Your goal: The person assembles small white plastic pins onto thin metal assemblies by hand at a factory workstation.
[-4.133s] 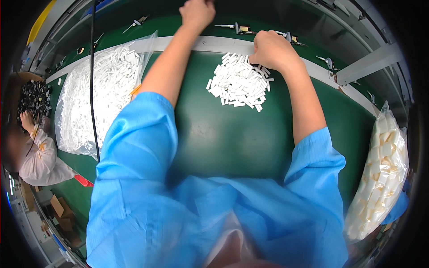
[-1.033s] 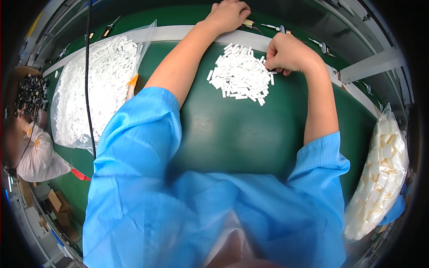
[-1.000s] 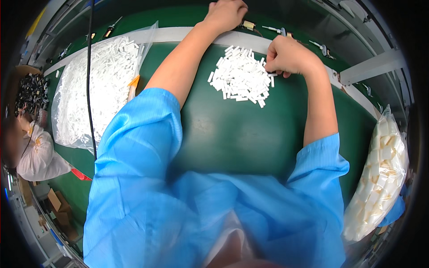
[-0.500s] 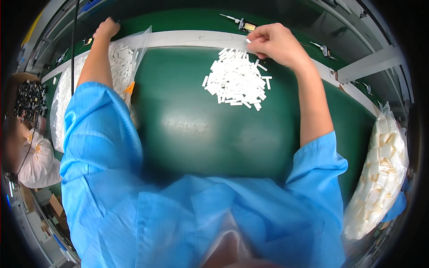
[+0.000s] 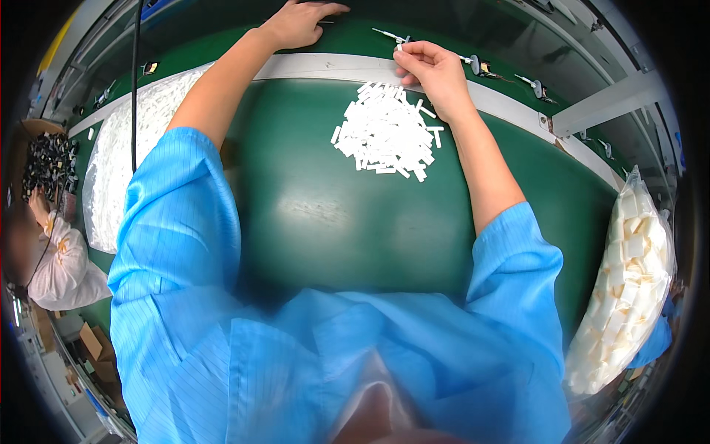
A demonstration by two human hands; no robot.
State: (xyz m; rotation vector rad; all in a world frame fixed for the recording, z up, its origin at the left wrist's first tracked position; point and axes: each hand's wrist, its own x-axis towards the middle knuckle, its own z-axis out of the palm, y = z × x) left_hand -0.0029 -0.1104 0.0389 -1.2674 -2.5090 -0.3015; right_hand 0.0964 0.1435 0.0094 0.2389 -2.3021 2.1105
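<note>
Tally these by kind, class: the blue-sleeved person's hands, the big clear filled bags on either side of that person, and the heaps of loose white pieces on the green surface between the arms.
Hands: 2 (left hand, right hand)
Bags: 2 (bag of white pieces, bag of cream pieces)
Heaps: 1 (heap of loose white pieces)
Total: 5

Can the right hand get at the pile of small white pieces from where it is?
Probably yes: the right hand is close to the white pile, just past its far edge, with nothing visible blocking the way, though it seems to be pinching one white piece.
</note>
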